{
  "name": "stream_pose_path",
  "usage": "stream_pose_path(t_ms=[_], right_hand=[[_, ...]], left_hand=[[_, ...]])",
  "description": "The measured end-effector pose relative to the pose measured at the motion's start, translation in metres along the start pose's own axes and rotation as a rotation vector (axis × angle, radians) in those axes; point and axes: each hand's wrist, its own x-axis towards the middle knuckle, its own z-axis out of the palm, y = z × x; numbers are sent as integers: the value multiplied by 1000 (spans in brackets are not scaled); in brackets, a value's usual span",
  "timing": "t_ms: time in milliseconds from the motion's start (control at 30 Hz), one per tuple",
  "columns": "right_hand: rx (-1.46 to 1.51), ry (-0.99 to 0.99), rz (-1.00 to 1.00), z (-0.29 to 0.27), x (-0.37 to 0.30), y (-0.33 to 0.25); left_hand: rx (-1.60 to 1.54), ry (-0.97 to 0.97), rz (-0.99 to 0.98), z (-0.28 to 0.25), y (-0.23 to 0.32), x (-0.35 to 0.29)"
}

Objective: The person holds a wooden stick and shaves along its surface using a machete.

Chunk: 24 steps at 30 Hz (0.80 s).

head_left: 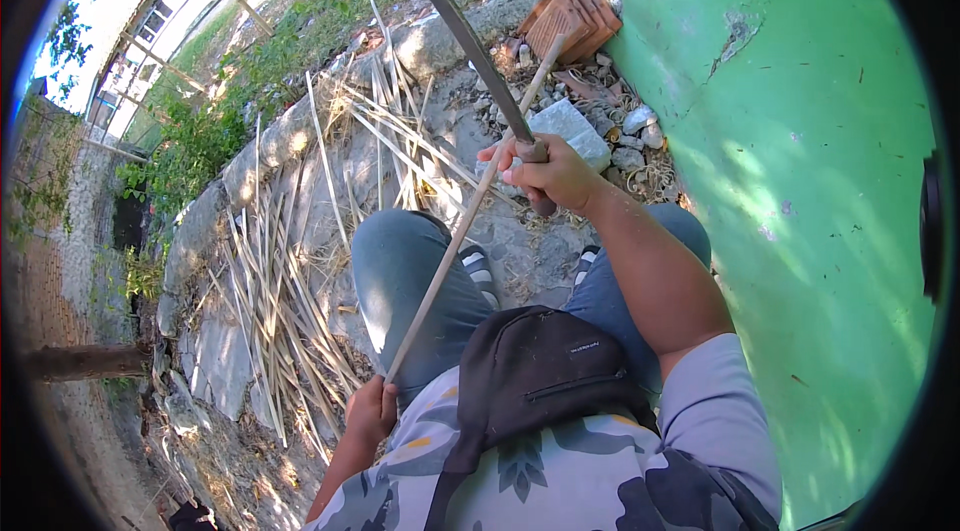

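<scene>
My right hand (545, 171) is closed around the handle of a long dark machete (462, 31), whose blade points up and away to the top edge. The blade lies against a thin pale bamboo strip (470, 201) that slants across my knees. My left hand (372, 409) grips the near end of that strip beside my left thigh. The strip's far end reaches toward the bricks. I am seated, with blue jeans and striped sandals under the strip.
Several split bamboo strips (290, 281) lie scattered on the rocky ground to my left. Stacked red bricks (572, 19) and grey stones (620, 136) sit against a green wall (820, 181) on my right. A black bag (535, 371) rests on my chest.
</scene>
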Motion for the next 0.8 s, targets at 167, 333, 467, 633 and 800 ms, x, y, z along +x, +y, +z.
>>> stream_pose_path(t_ms=[167, 333, 467, 633, 800], right_hand=[[42, 14, 68, 0, -2, -6], [-2, 35, 70, 0, -3, -4], [-58, 19, 86, -2, -4, -1], [-74, 39, 113, -4, -9, -7], [-304, 150, -6, -21, -6, 4]], left_hand=[[80, 247, 85, -9, 22, 5], [-7, 414, 384, -25, 79, 60], [-73, 233, 376, -46, 139, 109], [-607, -314, 116, -34, 180, 164], [-1168, -794, -218, -16, 174, 201]])
